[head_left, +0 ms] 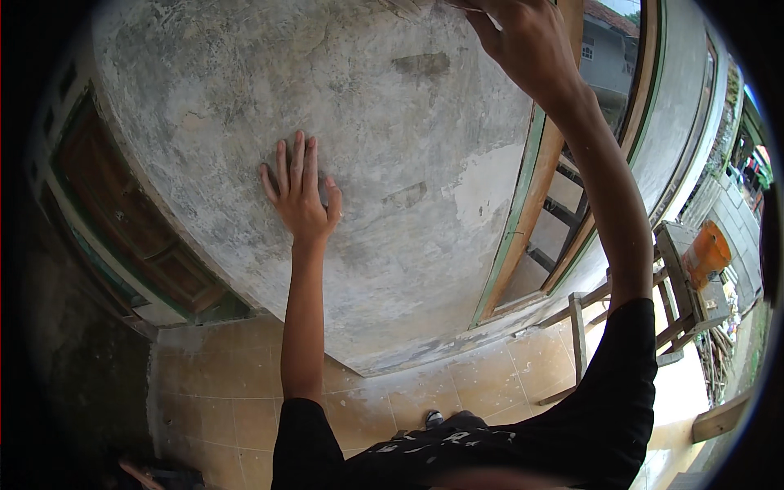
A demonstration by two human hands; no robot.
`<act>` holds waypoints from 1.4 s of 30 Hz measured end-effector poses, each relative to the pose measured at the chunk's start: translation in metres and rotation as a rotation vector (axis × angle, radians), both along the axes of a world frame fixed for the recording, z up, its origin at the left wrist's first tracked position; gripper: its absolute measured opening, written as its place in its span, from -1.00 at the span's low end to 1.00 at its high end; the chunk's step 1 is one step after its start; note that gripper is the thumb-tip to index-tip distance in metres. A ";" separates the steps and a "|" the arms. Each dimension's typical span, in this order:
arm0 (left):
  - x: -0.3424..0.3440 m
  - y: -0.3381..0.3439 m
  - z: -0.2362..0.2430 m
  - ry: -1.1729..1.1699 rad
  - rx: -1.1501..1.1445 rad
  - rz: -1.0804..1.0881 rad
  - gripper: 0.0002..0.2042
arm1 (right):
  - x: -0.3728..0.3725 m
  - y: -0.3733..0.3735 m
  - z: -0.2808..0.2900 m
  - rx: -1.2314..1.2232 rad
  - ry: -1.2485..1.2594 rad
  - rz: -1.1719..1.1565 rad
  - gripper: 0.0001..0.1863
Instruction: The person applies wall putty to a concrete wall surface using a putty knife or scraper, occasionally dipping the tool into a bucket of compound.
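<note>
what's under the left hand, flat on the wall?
Left hand lies flat, fingers spread, on the grey plaster wall. Stained plaster shows all around it; the patch beneath the palm is covered. Right hand is raised near the upper edge.

A rough plastered wall [392,163], grey and blotched with paler patches, fills most of the view. To its left stands a brown wooden door [122,212] in a green-edged frame. To its right is a window [563,204] with a wooden frame and green trim, a neighbouring building showing through the panes. The floor [220,392] is laid with tan square tiles (dusty near the wall's foot). At the far right a wooden bench [678,278] carries an orange bucket [706,253], in bright daylight.
</note>
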State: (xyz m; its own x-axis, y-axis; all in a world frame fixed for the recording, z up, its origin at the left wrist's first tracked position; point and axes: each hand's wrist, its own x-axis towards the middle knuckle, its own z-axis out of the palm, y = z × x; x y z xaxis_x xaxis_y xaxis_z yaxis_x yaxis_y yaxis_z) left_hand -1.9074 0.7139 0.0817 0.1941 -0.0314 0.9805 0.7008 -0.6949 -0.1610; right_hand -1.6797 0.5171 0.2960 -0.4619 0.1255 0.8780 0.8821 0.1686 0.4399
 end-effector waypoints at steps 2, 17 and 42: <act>-0.001 0.000 -0.001 0.008 -0.017 0.003 -0.47 | -0.005 0.012 0.011 0.068 -0.081 0.019 -0.84; -0.001 -0.003 -0.001 0.007 -0.017 -0.008 -0.48 | 0.016 0.025 -0.033 -0.012 -0.328 -0.143 -0.83; -0.006 -0.007 0.003 0.027 -0.030 -0.087 -0.46 | -0.024 0.023 -0.237 -0.246 -0.288 -0.203 -0.60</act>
